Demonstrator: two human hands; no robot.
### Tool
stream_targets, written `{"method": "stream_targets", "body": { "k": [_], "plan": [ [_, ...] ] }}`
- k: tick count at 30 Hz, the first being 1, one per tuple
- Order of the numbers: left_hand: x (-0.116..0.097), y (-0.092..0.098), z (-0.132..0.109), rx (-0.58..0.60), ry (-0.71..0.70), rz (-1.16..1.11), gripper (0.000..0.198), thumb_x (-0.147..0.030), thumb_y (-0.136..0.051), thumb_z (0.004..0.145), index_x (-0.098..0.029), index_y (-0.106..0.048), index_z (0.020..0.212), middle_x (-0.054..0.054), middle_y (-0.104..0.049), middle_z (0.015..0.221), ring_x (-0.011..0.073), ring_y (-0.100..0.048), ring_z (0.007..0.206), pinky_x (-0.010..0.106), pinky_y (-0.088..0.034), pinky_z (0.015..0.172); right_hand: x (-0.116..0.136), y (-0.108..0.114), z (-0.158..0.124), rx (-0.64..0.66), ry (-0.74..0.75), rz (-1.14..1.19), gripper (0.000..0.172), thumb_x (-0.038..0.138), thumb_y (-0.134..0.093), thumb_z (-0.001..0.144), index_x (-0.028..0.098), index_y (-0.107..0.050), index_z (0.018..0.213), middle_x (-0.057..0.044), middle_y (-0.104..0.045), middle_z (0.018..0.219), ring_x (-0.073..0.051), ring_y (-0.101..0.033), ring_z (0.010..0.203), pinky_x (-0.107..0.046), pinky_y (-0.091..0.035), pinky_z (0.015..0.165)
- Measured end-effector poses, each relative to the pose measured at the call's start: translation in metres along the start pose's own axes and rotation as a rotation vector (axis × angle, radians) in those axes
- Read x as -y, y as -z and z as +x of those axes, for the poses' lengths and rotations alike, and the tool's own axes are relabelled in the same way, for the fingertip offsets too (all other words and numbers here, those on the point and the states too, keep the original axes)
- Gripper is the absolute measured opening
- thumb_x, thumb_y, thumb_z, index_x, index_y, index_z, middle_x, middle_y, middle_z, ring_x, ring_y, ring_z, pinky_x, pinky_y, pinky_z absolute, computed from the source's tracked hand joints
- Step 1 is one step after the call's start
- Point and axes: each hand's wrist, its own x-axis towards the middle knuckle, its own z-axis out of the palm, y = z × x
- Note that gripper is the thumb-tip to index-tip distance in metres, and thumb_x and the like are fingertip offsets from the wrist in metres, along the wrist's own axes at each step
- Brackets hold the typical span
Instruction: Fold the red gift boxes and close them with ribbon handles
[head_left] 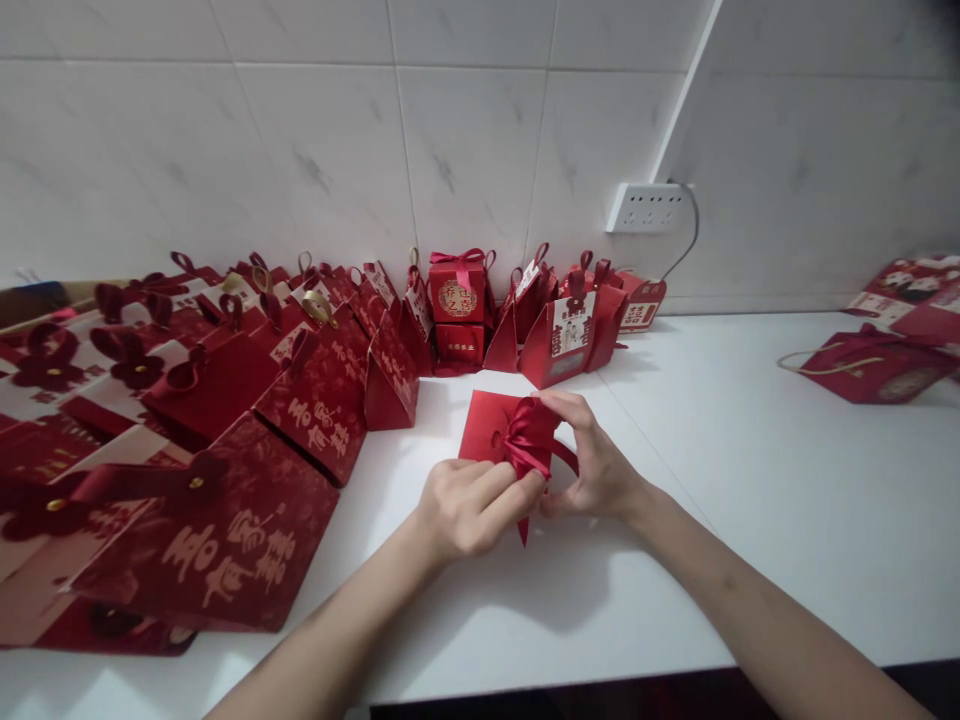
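Observation:
A small red gift box [480,415] sits on the white table in front of me, with a glossy dark-red ribbon [527,437] tied in a bow on its top. My left hand [474,505] is closed, its curled fingers pinching the ribbon at the near side of the box. Around the right side of the box my right hand [596,460] is curved, index finger at the far corner and thumb at the near one. A ribbon end hangs below my left fingers. Both hands hide part of the box's sides.
Many red gift boxes [247,545] with loops and flower tags crowd the left. Several more, such as a peaked box [566,345] and two stacked boxes [457,290], line the tiled wall. A corded red box [881,365] lies right. A power strip [649,208] hangs on the wall.

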Motion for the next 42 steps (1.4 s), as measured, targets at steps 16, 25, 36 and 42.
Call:
{"method": "stream_targets", "body": {
  "k": [16, 25, 36, 42],
  "plan": [
    [0.026, -0.015, -0.004, -0.172, 1.333, -0.593, 0.018, -0.036, -0.056, 0.082, -0.019, -0.057, 0.077, 0.007, -0.065, 0.101, 0.0188, -0.06, 0.096, 0.03, -0.049, 0.081, 0.002, 0.005, -0.001, 0.15, -0.194, 0.093, 0.09, 0.034, -0.069, 0.074, 0.025, -0.016, 0.145, -0.016, -0.033, 0.138, -0.034, -0.034, 0.132, -0.054, -0.037, 0.105],
    [0.017, -0.017, -0.004, -0.231, 1.243, -0.652, 0.021, -0.04, -0.051, 0.088, -0.02, -0.051, 0.081, 0.007, -0.065, 0.107, 0.018, -0.06, 0.102, 0.032, -0.046, 0.091, 0.006, -0.004, 0.005, -0.158, -0.786, 0.615, 0.04, 0.06, -0.055, 0.082, 0.024, -0.046, 0.096, -0.011, -0.05, 0.128, -0.025, -0.053, 0.118, -0.042, -0.046, 0.093],
    [0.017, -0.015, -0.011, -0.096, 1.116, -0.615, 0.02, -0.037, -0.053, 0.087, -0.019, -0.053, 0.078, 0.008, -0.054, 0.111, 0.021, -0.053, 0.109, 0.026, -0.047, 0.074, 0.009, -0.003, 0.009, -0.197, -0.786, 0.526, 0.028, 0.045, -0.06, 0.081, 0.021, -0.047, 0.076, -0.008, -0.058, 0.111, -0.017, -0.06, 0.088, -0.035, -0.049, 0.083],
    [0.023, -0.007, -0.016, 0.012, 0.853, -0.55, 0.012, -0.032, -0.051, 0.086, -0.02, -0.054, 0.084, 0.01, -0.052, 0.116, 0.0256, -0.049, 0.117, 0.039, -0.044, 0.093, 0.01, 0.001, 0.012, -0.188, -0.793, 0.526, 0.028, 0.044, -0.06, 0.08, 0.019, -0.05, 0.071, -0.009, -0.058, 0.109, -0.015, -0.058, 0.076, -0.032, -0.05, 0.072]
  ]
}}
